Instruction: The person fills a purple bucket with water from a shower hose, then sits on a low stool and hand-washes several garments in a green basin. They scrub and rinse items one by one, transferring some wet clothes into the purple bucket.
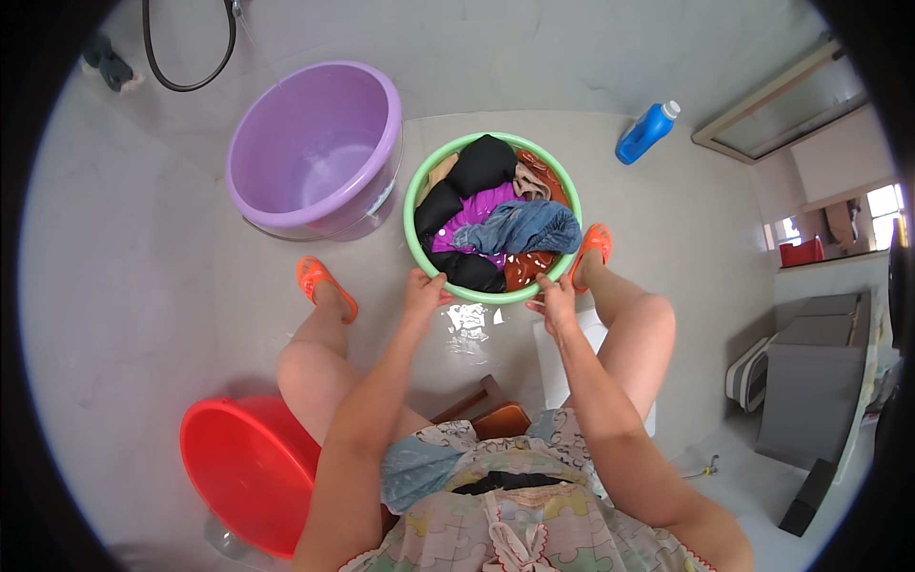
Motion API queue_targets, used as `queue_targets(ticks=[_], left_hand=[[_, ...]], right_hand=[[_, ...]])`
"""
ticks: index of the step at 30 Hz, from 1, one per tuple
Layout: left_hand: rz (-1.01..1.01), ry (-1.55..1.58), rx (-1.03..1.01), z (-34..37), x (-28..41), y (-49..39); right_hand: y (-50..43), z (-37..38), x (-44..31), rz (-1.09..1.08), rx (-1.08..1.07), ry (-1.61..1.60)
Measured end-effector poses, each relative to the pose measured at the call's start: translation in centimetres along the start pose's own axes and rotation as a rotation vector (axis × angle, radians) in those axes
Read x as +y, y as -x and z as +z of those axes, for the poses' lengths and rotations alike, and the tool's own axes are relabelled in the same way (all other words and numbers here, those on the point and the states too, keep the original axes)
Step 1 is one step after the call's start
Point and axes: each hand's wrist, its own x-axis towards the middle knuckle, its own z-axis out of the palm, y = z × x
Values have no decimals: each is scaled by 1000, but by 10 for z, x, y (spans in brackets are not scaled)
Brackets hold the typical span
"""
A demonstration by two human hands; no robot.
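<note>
A round green plastic basin [493,297] stands on the wet floor in front of me, filled with soaked clothes. Inside it a blue denim garment [532,227] lies on top of a purple garment [486,204], with black garments [485,166] at the left and brown ones [529,268] at the right and lower edge. My left hand [425,297] grips the basin's near rim on the left, thumb on top. On the right of the same rim, my right hand [555,300] also holds on, thumb over the edge and fingers below.
Water runs into a large purple bucket [307,143] at the upper left. A blue detergent bottle [643,134] stands at the upper right. Beside my left leg is a red basin [246,465]. A wooden stool [500,420] is beneath me; a grey cabinet [808,393] stands far right.
</note>
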Motion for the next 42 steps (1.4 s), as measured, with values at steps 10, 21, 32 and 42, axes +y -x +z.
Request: queue_targets(ticks=[10,21,32,42], left_hand=[[678,-775,234,-12,45,29],[625,-1780,-241,71,112,-31],[448,-1772,-415,74,56,-74],[622,-1585,-344,78,33,-96]], right_hand=[[45,-11,-12,-1,25,544],[-5,68,-133,-354,-288,1773],[-32,76,-107,-300,-431,1980],[-72,75,-67,-237,-608,2093]])
